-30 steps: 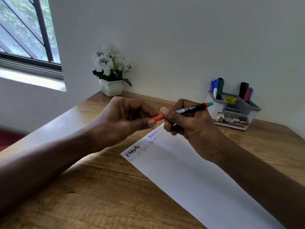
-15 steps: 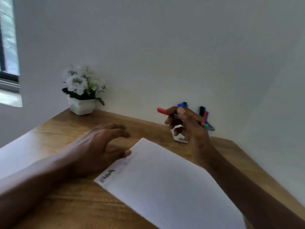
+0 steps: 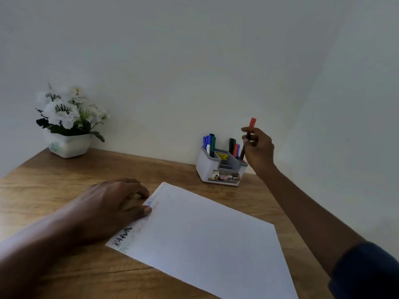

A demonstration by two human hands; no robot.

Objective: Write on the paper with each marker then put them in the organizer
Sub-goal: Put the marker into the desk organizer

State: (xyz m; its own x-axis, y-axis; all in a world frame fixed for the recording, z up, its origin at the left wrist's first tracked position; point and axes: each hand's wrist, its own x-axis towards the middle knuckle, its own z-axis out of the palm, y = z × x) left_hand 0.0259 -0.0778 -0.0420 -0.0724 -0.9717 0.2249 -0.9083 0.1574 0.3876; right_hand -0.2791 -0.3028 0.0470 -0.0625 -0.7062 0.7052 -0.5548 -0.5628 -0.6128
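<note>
A white sheet of paper [image 3: 205,238] lies on the wooden desk, with handwritten words along its left edge. My left hand [image 3: 114,203] rests flat on the desk, its fingertips touching that edge. My right hand [image 3: 258,151] holds a red-capped black marker [image 3: 252,123] nearly upright, cap up, its lower end over the right rear compartment of the grey and white organizer [image 3: 221,169]. Blue and green markers [image 3: 209,143] stand in the organizer's left rear compartment. A black, a red and a blue marker [image 3: 235,147] stand in the right rear one.
A white pot of white flowers [image 3: 67,124] stands at the back left of the desk [image 3: 54,182], near the wall. The organizer sits against the back wall. A side wall rises close on the right.
My left hand let go of the marker's cap end and came down onto the paper's edge. My right hand carried the marker away to the organizer and turned it upright.
</note>
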